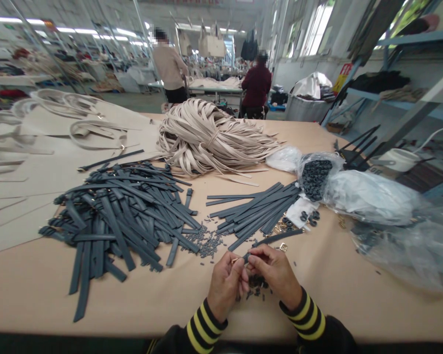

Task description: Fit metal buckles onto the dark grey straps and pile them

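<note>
Both of my hands are working close together above the tan tabletop (151, 300), to the right of and nearer to me than the landmark, a heap of flat, dark blue-grey straps (121, 211). My left hand (227, 282) is closed in a fingertip pinch on a thin, gold-coloured metal piece (236, 259). My right hand (275, 270), its fingers curled, pinches a small, dark blue-grey strip (246, 257), which lies between the two hands; its full length is hidden. Just beyond the right hand is a square, gold-coloured buckle (283, 247); whether it joins the strip cannot be told. Small dark pieces (257, 290) lie beneath the hands. Immediately right of the heap, short grey pellets (207, 242) are scattered; farther right, loose dark strips (258, 209) lie fanned out. Beyond these, still right of the heap, a clear plastic bag (317, 179) holds dark rings. Behind the heap and to its right rests a large, tied bundle of beige straps (210, 137); to its left, beige flat panels (18, 206) overlap.
</note>
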A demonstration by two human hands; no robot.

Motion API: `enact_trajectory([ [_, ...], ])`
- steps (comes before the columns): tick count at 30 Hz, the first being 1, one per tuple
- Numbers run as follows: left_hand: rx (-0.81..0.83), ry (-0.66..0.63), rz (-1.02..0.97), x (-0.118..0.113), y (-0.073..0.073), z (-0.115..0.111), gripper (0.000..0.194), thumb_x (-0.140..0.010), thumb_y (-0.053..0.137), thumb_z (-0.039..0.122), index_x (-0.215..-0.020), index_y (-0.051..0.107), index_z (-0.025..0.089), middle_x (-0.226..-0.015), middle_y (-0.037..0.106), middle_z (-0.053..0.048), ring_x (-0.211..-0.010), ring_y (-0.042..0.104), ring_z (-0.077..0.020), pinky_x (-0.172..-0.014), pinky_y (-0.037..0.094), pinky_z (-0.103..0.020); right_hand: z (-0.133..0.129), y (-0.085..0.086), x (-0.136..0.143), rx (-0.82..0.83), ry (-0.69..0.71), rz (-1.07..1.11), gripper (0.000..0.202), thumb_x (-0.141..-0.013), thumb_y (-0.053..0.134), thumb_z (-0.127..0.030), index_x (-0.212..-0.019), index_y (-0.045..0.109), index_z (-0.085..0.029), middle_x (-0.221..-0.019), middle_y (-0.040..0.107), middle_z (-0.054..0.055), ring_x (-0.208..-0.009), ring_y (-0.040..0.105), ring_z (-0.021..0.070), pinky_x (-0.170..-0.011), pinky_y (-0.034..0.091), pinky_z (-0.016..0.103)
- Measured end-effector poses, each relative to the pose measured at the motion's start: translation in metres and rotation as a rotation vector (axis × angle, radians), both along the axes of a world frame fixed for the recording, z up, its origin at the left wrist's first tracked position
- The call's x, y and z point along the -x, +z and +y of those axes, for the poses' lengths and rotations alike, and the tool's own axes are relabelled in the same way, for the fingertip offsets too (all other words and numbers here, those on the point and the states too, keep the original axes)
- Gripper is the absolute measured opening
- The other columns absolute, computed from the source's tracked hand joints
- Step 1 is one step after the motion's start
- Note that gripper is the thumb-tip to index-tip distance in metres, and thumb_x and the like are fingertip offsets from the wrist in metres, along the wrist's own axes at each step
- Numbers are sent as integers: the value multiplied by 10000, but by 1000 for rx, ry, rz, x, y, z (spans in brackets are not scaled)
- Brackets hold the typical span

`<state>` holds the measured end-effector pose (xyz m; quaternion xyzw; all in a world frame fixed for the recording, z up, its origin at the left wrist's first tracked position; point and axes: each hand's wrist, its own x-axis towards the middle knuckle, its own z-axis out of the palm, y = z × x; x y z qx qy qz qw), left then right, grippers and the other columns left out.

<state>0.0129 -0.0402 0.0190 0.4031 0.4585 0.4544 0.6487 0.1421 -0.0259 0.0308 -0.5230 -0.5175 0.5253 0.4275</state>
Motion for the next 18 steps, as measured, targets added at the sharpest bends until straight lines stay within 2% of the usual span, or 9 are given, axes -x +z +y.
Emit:
enact_trajectory([
  [4,-11,-9,-3,-1,1,-1,255,-781,473,393,-701,389,166,-469,506,66,-307,451,-48,-290,317,-127,0,0,2,-61,-10,-40,186,-697,622,-334,-700,598,-149,-683,530,10,-599,563,143,-548,521,259],
  [9,-28,6,13,1,4,1,243,-783,475,372,-689,395,162,-479,516,57,-326,451,-47,-319,332,-137,-1,-4,-6,-6,57,16,197,-706,617,-329,-792,617,-151,-746,544,21,-657,568,147,-560,522,253],
  [13,-33,10,12,2,3,3,239,-786,471,369,-688,408,160,-493,523,48,-349,457,-51,-345,345,-147,0,-7,-12,73,101,75,203,-725,600,-324,-829,602,-150,-675,581,4,-607,573,126,-575,509,241],
  [18,-112,22,184,0,-1,0,222,-820,419,359,-723,454,163,-522,524,35,-368,455,-62,-370,364,-168,-2,-3,-8,30,132,28,131,-733,581,-271,-770,585,-146,-646,599,0,-590,567,122,-567,476,224],
])
